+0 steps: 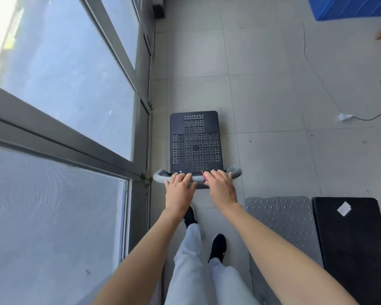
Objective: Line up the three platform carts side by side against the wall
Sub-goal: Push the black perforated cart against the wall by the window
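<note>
Tiled floor (262,84) along the window wall (79,137): both hands (left (179,190), right (221,188)) grip the handle (197,178) of the black cart (195,142). Push straight, keeping its left edge near the wall; two carts (279,219) wait rightward.

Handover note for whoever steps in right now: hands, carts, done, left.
Left hand: closed on the grey handle of the perforated black cart, left of centre.
Right hand: on the same handle, right of centre.
That cart stands on the tiled floor beside the window wall, its deck pointing away from the person.
Grey cart and plain black cart lie side by side at lower right, decks touching or nearly so.
Done: two carts paired.
Left: bring the held cart in line next to the other two; their wall contact is out of view.
</note>
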